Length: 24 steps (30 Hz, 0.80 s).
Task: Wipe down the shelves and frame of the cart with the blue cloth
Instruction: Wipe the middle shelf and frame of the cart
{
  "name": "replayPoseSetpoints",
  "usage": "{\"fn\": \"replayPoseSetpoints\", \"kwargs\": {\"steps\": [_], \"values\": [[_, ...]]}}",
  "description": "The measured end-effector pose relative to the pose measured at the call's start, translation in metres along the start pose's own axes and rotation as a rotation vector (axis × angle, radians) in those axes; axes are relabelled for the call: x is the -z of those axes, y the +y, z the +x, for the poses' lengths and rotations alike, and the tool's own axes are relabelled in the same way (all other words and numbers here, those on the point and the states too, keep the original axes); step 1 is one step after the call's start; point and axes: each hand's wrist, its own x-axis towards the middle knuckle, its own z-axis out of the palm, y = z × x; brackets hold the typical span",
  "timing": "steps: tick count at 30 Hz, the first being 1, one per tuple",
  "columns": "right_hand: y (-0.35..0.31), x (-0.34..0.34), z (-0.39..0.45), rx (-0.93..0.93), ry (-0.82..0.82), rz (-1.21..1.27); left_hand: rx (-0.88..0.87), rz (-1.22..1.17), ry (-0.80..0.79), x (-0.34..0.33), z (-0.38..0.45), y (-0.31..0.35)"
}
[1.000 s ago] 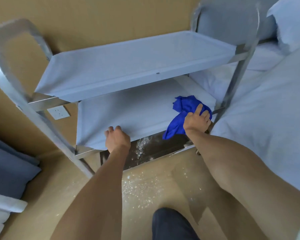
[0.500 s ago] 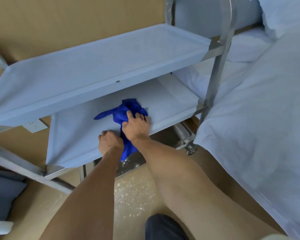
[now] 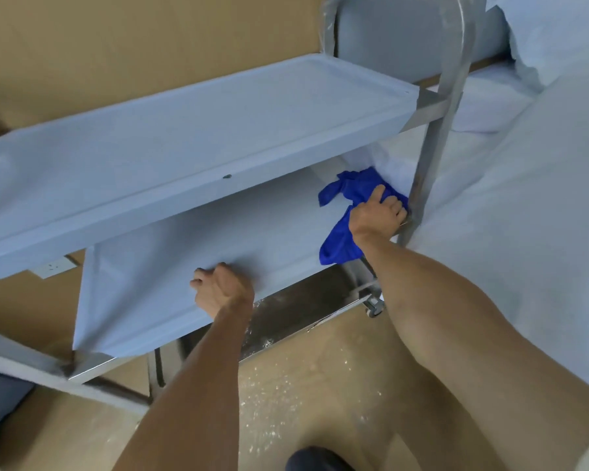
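Blue cloth [image 3: 354,190], bunched and creased, lies at the right end of the middle shelf [image 3: 218,232] of the cart, close against the right upright post [image 3: 436,137] of the frame; one loose corner points left across the shelf surface and a longer fold hangs down over the shelf's front edge. We see the right hand [image 3: 376,214] gripping the cloth from above, fingers curled into the fabric and knuckles turned toward the post. We see the left hand [image 3: 221,288] at the front edge of the same shelf, left of the cloth and well apart from the right hand, its fingers curled over the rim so that it grips the shelf. Both shelves appear pale blue-grey with a raised lip; the top shelf [image 3: 191,130] overhangs the rear part of the middle one and carries a small dark mark near its front edge. Below the middle shelf we note the bare metal bottom shelf [image 3: 296,311], reflective and speckled, and a caster wheel [image 3: 374,305] at its right corner. Beyond the cart, a bed with white bedding [image 3: 524,232] touches the frame on the right, a tan wall [image 3: 116,45] with a white socket [image 3: 53,266] stands behind, and a tan floor [image 3: 303,385] dusted with pale flecks lies beneath.
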Motion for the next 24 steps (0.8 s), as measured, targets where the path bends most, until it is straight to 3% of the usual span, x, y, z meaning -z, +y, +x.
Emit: {"fn": "replayPoseSetpoints", "kwargs": {"steps": [5,9,11,14,16,18,24], "values": [[-0.112,-0.018,-0.071,0.253,-0.101,-0.016,-0.089,-0.03,-0.015,0.025,0.02,-0.037],[-0.236,-0.04,-0.202,0.686,-0.281,0.151,-0.052,-0.237,0.053,0.048,0.031,-0.092],[-0.27,-0.044,-0.262,0.872,-0.382,0.198,0.097,-0.251,0.161,0.06,0.022,-0.14],[-0.282,-0.039,-0.307,1.0,-0.41,0.188,0.48,-0.344,0.309,0.081,0.0,-0.214],[-0.273,-0.039,-0.31,1.009,-0.364,0.17,0.652,-0.444,0.408,0.094,-0.005,-0.247],[-0.254,-0.038,-0.299,0.926,-0.313,0.209,0.64,-0.534,0.435,0.104,0.001,-0.261],[-0.152,-0.031,-0.209,0.414,-0.058,0.181,0.586,-0.697,0.411,0.114,0.015,-0.255]]}}
